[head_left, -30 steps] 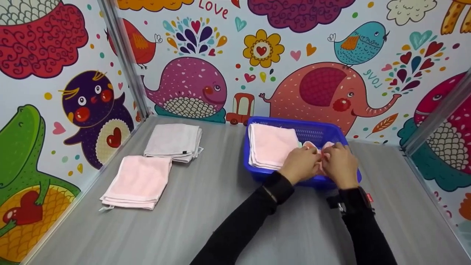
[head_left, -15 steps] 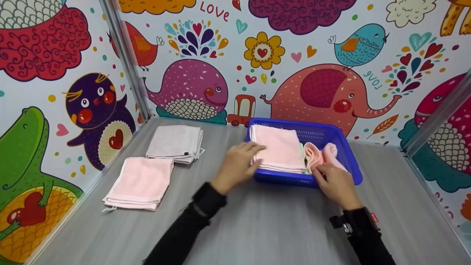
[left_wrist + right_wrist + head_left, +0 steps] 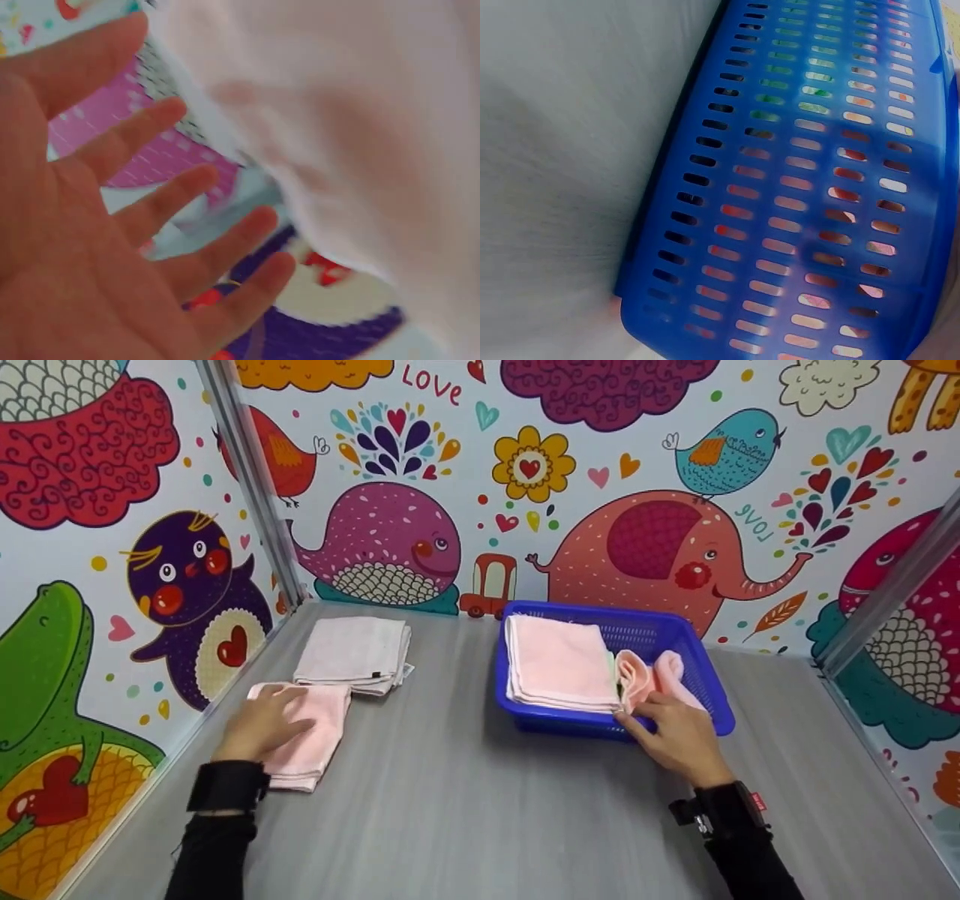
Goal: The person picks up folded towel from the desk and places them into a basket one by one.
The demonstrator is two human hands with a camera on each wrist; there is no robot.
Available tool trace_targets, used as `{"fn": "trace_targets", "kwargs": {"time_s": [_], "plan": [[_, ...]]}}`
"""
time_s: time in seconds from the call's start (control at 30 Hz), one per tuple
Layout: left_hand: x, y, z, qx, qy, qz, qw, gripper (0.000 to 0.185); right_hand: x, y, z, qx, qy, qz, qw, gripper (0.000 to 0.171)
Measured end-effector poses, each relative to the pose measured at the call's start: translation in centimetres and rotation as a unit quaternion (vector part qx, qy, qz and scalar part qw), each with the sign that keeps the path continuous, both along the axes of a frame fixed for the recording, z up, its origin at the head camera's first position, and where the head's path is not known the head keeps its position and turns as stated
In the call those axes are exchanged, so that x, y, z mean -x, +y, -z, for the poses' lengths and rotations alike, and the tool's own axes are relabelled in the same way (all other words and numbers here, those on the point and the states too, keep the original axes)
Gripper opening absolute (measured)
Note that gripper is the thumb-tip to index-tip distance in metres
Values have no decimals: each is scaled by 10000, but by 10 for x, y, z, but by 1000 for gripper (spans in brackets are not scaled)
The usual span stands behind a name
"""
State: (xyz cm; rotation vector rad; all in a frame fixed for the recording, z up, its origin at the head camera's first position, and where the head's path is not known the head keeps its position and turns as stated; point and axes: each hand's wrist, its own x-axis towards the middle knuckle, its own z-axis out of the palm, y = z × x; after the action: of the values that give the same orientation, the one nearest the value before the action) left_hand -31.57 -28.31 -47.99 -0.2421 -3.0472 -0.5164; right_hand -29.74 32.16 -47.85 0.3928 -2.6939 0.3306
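Observation:
My left hand lies flat on a folded pink towel at the table's left side. In the left wrist view its fingers are spread and straight, with the pink towel blurred beside them. My right hand rests at the front rim of a blue plastic basket, fingertips against a rolled pink towel inside it. A stack of folded pink towels fills the basket's left half. The right wrist view shows only the basket's slotted wall.
A folded whitish towel lies behind the pink one, near the back left corner. Cartoon-printed walls enclose the grey table on three sides, with metal posts at the corners.
My left hand has left the basket and swung left across the table onto the pink towel. The right hand has drawn back from the rolled towel to the basket's front rim.

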Motion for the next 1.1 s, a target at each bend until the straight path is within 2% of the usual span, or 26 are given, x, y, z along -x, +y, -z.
{"fn": "trace_targets", "kwargs": {"time_s": [0.07,0.17,0.37,0.5,0.7,0.93,1.1], "plan": [[0,-14,4,-22,-416,-69,9991,68,0,1,-1,-9,-5,12,10000,48],[2,-22,7,-19,-842,-206,9962,77,0,1,-2,28,-20,52,10000,49],[1,-25,4,-44,-1458,-913,9851,97,0,0,1,44,-1,42,10000,48],[0,-26,8,-139,-1456,-1100,9831,105,0,-1,1,41,-34,80,10000,48],[1,-15,14,-353,-1313,-897,9867,105,-2,0,2,48,-60,103,9999,48],[-2,25,10,-573,-1265,-730,9876,103,-2,0,3,17,43,51,10000,44],[-4,56,8,-355,-1326,-485,9894,111,-1,-1,2,33,14,23,10000,45]]}}
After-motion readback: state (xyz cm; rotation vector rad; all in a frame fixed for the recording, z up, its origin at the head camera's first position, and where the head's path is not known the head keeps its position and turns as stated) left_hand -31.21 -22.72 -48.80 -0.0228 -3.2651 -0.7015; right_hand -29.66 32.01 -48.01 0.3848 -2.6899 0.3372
